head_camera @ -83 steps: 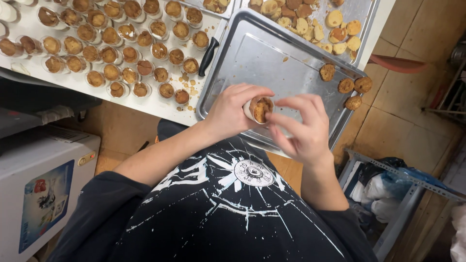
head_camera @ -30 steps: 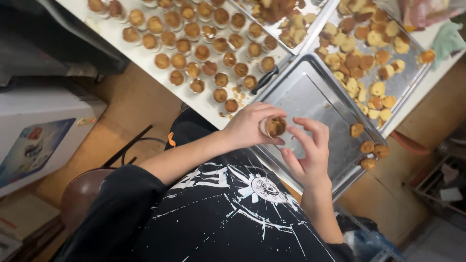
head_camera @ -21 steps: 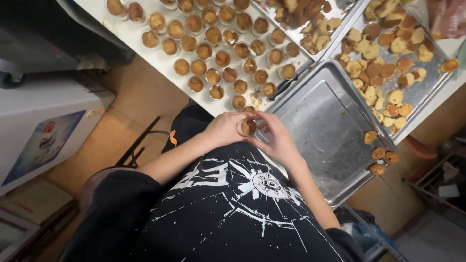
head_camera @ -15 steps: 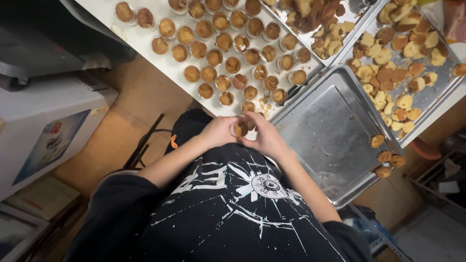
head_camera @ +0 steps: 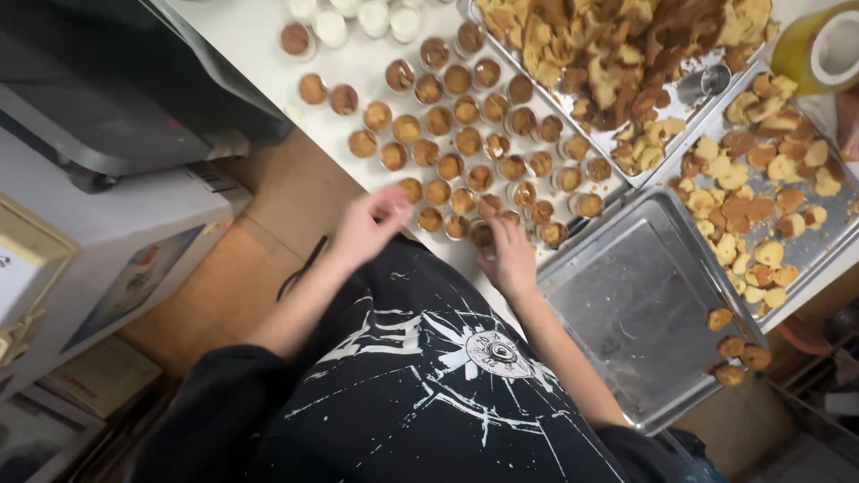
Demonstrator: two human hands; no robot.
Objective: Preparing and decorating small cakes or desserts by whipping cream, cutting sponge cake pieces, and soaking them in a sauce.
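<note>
Right now the right hand [head_camera: 512,258] lies fingers-down, loosely spread, on the near-edge small round brown-filled cup [head_camera: 480,234], w/ the left hand [head_camera: 367,225] blurred, grip can't tell, further left.

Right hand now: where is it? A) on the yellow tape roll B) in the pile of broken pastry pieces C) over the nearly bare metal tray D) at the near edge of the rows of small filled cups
D: the right hand rests, fingers down, at the nearest row of the small filled cups on the white table, left of the nearly bare metal tray.
</note>
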